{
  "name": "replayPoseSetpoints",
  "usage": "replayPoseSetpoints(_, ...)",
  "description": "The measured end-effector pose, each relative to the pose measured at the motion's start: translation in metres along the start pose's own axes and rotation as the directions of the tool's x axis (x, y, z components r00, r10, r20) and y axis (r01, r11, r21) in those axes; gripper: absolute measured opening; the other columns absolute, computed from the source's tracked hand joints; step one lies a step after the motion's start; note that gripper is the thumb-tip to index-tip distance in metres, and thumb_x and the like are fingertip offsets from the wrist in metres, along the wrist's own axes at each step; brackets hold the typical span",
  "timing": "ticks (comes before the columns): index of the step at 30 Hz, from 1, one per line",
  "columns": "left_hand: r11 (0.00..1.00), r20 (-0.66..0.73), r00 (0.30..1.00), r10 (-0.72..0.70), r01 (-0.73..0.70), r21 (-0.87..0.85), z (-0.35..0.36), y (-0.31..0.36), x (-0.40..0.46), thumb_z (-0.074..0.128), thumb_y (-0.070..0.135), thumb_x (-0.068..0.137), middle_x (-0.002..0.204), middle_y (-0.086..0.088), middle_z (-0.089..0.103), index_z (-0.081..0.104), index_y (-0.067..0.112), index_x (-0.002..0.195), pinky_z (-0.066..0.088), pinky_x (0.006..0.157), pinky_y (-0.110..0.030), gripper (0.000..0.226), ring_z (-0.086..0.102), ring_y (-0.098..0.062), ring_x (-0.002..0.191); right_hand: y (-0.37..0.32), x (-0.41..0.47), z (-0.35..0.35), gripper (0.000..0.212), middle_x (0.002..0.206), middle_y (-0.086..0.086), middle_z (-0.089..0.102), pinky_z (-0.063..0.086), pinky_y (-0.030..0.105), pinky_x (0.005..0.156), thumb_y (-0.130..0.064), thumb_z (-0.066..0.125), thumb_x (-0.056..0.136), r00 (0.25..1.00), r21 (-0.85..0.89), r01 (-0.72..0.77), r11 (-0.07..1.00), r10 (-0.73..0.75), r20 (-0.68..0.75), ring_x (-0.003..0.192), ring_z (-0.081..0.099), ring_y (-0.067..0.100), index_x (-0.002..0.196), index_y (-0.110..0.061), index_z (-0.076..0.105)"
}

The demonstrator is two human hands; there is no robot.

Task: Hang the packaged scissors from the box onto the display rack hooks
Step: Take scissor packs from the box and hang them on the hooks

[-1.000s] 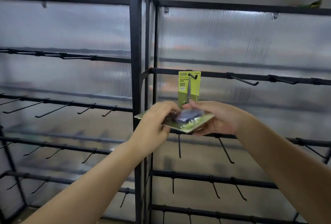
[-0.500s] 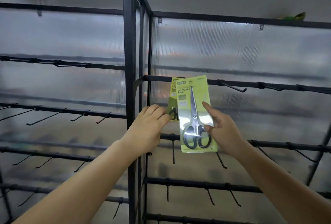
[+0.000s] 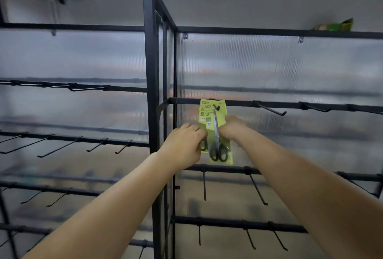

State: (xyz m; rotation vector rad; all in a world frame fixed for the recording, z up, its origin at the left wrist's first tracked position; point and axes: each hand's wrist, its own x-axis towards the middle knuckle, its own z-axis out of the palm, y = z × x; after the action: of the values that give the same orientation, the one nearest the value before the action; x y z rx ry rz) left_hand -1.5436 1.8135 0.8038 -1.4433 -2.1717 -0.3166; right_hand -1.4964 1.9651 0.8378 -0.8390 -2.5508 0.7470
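Frosted ribbed plastic panels back a black metal display rack (image 3: 149,68), with rows of empty hooks sticking out from the crossbars on both sides of the corner post. Up on the right section's top bar, one hook (image 3: 216,107) carries two lime-green scissors packages, one behind the other. The front package (image 3: 218,134) has black-handled scissors showing through the blister (the rear package (image 3: 202,111) mostly peeks out on the left edge). Left hand (image 3: 183,147) is curled around the left edges of the cards, gripping them about mid-height. Right hand (image 3: 232,127) pinches the front package's right edge, fingers bent onto it. Something green and crumpled (image 3: 335,26) sits on top of the rack at far right, too blurry to tell what.
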Motion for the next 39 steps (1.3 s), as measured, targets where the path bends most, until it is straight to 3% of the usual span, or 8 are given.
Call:
replayPoseSetpoints(4, 1.0, 0.01, 1.0, -0.02, 0.02, -0.001, 0.001, 0.006, 0.01, 0.048, 0.015, 0.091, 0.126, -0.003, 0.053, 0.048, 0.016, 0.13, 0.043, 0.096, -0.037, 0.038, 0.045, -0.022, 0.117, 0.001, -0.009, -0.005, 0.032, 0.116, 0.01, 0.059, 0.04, 0.025, 0.066, -0.016, 0.05, 0.091, 0.993, -0.163, 0.086, 0.983, -0.097, -0.064, 0.085, 0.052, 0.019, 0.122, -0.009, 0.055)
replayPoseSetpoints(8, 0.999, 0.104, 0.994, -0.037, 0.039, -0.012, 0.021, 0.022, 0.011, 0.047, 0.015, 0.093, 0.131, -0.004, 0.05, 0.044, 0.017, 0.134, 0.041, 0.1, -0.038, 0.041, 0.043, -0.022, 0.121, 0.026, -0.036, -0.002, 0.028, 0.105, 0.005, 0.059, 0.039, 0.02, 0.056, -0.016, 0.049, 0.091, 0.98, -0.266, 0.181, 0.947, -0.196, -0.033, 0.078, 0.051, 0.014, 0.118, -0.016, 0.058)
replayPoseSetpoints(11, 0.998, 0.195, 0.979, -0.054, 0.055, 0.003, 0.039, 0.039, 0.012, 0.044, 0.015, 0.094, 0.13, -0.006, 0.049, 0.044, 0.014, 0.132, 0.041, 0.097, -0.038, 0.038, 0.042, -0.024, 0.121, 0.049, -0.048, -0.009, 0.034, 0.123, 0.009, 0.055, 0.045, 0.03, 0.083, -0.014, 0.049, 0.09, 0.986, -0.378, 0.148, 0.914, -0.165, -0.015, 0.107, 0.054, 0.024, 0.124, -0.013, 0.054)
replayPoseSetpoints(18, 0.997, 0.306, 0.95, -0.06, 0.072, -0.028, 0.07, 0.099, 0.011, 0.041, 0.012, 0.094, 0.128, -0.008, 0.051, 0.044, 0.014, 0.134, 0.04, 0.092, -0.035, 0.04, 0.044, -0.025, 0.119, 0.125, -0.08, -0.041, 0.029, 0.121, 0.01, 0.055, 0.046, 0.033, 0.088, -0.013, 0.05, 0.092, 0.994, -0.411, 0.107, 0.905, -0.098, 0.043, 0.108, 0.054, 0.025, 0.12, -0.012, 0.057)
replayPoseSetpoints(23, 0.984, 0.313, 0.942, -0.118, 0.152, -0.088, 0.08, 0.163, 0.016, 0.041, 0.015, 0.095, 0.129, -0.007, 0.051, 0.044, 0.016, 0.133, 0.042, 0.093, -0.036, 0.038, 0.044, -0.025, 0.118, 0.195, -0.104, -0.079, 0.023, 0.099, 0.003, 0.058, 0.047, 0.026, 0.071, -0.013, 0.048, 0.093, 0.991, -0.393, 0.133, 0.91, -0.117, 0.065, 0.087, 0.058, 0.017, 0.112, -0.014, 0.06)
replayPoseSetpoints(28, 0.959, 0.38, 0.914, -0.143, 0.223, -0.176, 0.1, 0.227, 0.004, 0.042, 0.013, 0.095, 0.133, -0.009, 0.049, 0.045, 0.013, 0.135, 0.039, 0.093, -0.032, 0.039, 0.045, -0.025, 0.12, 0.262, -0.126, -0.1, 0.03, 0.115, 0.007, 0.058, 0.049, 0.031, 0.082, -0.011, 0.044, 0.093, 0.989, -0.411, 0.13, 0.902, -0.086, 0.124, 0.099, 0.057, 0.023, 0.12, -0.012, 0.058)
replayPoseSetpoints(32, 0.932, 0.492, 0.844, -0.213, 0.326, -0.156, 0.132, 0.258, -0.03, 0.042, 0.018, 0.096, 0.125, -0.008, 0.052, 0.048, 0.014, 0.128, 0.044, 0.087, -0.033, 0.033, 0.05, -0.028, 0.114, 0.316, -0.138, -0.079, 0.031, 0.124, 0.012, 0.057, 0.041, 0.02, 0.078, -0.009, 0.043, 0.095, 0.969, -0.305, 0.086, 0.948, -0.01, 0.245, 0.11, 0.055, 0.026, 0.125, -0.005, 0.054)
replayPoseSetpoints(39, 0.853, 0.76, 0.584, -0.285, 0.517, -0.077, 0.236, 0.277, -0.113, 0.043, 0.015, 0.095, 0.123, -0.011, 0.053, 0.051, 0.01, 0.121, 0.045, 0.09, -0.033, 0.028, 0.051, -0.029, 0.113, 0.425, -0.171, 0.03, 0.027, 0.121, 0.011, 0.061, 0.046, 0.032, 0.091, -0.014, 0.051, 0.092, 0.881, -0.278, 0.004, 0.961, 0.128, 0.456, 0.11, 0.057, 0.027, 0.116, -0.012, 0.063)
